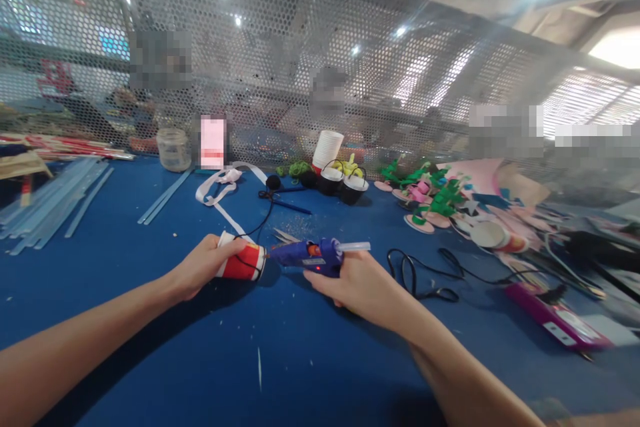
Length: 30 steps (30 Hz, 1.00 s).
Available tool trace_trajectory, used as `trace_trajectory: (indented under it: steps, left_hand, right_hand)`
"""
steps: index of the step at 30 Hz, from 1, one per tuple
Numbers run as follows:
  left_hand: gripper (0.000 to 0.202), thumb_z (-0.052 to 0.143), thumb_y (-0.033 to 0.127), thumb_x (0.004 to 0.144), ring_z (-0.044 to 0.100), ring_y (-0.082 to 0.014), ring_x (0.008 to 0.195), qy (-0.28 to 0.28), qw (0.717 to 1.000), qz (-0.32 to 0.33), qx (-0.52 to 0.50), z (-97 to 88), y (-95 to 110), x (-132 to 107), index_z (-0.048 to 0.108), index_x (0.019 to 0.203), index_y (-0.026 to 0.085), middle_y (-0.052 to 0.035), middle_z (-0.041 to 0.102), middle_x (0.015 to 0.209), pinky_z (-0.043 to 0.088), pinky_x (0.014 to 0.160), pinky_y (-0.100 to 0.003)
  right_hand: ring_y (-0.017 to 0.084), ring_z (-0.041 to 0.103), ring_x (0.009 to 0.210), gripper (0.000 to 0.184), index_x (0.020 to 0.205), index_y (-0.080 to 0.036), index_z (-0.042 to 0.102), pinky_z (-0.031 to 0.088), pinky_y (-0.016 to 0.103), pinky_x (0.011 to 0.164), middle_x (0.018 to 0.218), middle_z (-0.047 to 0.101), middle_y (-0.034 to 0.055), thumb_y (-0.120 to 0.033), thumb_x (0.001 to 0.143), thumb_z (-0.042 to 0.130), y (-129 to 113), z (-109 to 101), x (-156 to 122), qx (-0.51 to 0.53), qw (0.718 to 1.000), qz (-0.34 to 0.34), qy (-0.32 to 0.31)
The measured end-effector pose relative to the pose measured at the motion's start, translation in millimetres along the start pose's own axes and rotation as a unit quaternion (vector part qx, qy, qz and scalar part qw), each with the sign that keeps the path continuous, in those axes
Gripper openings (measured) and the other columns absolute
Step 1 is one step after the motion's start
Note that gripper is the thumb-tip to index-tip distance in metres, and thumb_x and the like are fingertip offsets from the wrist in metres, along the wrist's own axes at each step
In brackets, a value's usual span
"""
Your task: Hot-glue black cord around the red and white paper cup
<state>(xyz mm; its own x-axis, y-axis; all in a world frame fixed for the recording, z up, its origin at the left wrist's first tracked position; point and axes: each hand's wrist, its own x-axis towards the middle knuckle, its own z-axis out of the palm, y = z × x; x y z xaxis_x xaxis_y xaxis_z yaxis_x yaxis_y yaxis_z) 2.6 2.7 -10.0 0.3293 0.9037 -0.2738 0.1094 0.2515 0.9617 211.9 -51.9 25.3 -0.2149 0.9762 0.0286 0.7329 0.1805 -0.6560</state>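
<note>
My left hand [203,267] is closed around a red and white paper cup [245,261], which lies on its side with its end turned right. Black yarn [257,221] wraps the cup and runs up to a black yarn ball [273,182]. In my right hand [357,280] is a blue glue gun [305,255] with a clear glue stick [357,247] out of its back and a small red light lit. Its nozzle is at the cup's right end; whether they touch I cannot tell. Scissors [286,236] lie just behind the gun, partly hidden.
Pale glue sticks or strips [55,203] lie at left, near a clear jar [174,150]. White ribbon [207,199], stacked cups [327,149] and two black-wrapped cups [354,190] stand behind. Green-and-pink crafts [435,193], a black cord [425,273] and a purple power strip [555,317] are right.
</note>
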Motion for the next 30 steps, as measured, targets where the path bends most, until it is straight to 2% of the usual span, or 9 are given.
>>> trace_trajectory:
  steps: [6,15,19,23,30]
  left_hand:
    - [0.030,0.057,0.040,0.067,0.061,-0.0214,0.068,-0.003,1.000,0.002,-0.009,-0.1,0.1,0.2,0.064,0.065,0.011,-0.0057,0.066,0.061,0.042,0.067,-0.031]
    - [0.032,0.057,0.040,0.068,0.060,-0.0179,0.060,0.001,1.000,0.010,-0.008,-2.1,-3.2,2.7,0.067,0.076,0.010,-0.0056,0.068,0.065,0.041,0.061,-0.027]
    - [0.030,0.058,0.039,0.067,0.060,-0.0172,0.059,0.012,1.000,0.003,-0.014,-1.2,-2.0,2.2,0.068,0.072,0.012,-0.0042,0.068,0.062,0.041,0.059,-0.025]
    - [0.029,0.057,0.039,0.067,0.060,-0.0178,0.062,0.000,1.000,0.002,-0.017,-1.0,-0.9,1.7,0.068,0.071,0.012,-0.0051,0.069,0.064,0.042,0.063,-0.026]
    - [0.030,0.057,0.039,0.067,0.059,-0.0171,0.058,0.011,1.000,0.011,0.016,-3.1,-3.3,3.4,0.067,0.069,0.012,-0.0049,0.068,0.062,0.041,0.059,-0.026]
  right_hand:
    - [0.006,0.039,0.034,0.021,0.048,-0.018,0.042,0.029,0.017,0.036,0.035,0.042,-0.0064,-0.019,0.069,0.046,-6.5,-1.0,-3.9,-0.019,1.000,-0.008,-0.005]
    - [0.006,0.038,0.035,0.017,0.052,-0.017,0.045,0.029,0.017,0.038,0.036,0.043,-0.0070,-0.019,0.068,0.046,-6.4,0.1,-5.0,-0.039,0.999,-0.022,-0.011]
    - [0.006,0.039,0.035,0.022,0.046,-0.018,0.042,0.029,0.017,0.038,0.034,0.042,-0.0066,-0.019,0.068,0.046,-6.3,-0.6,-3.8,-0.040,0.999,-0.022,-0.007]
    - [0.006,0.040,0.034,0.026,0.043,-0.018,0.040,0.031,0.018,0.038,0.034,0.043,-0.0059,-0.021,0.069,0.046,-4.1,-1.2,-1.1,-0.023,1.000,-0.016,0.008]
    - [0.008,0.044,0.035,0.031,0.039,-0.019,0.038,0.036,0.019,0.040,0.034,0.044,-0.0037,-0.024,0.069,0.047,0.4,0.4,6.9,-0.017,1.000,-0.004,0.018]
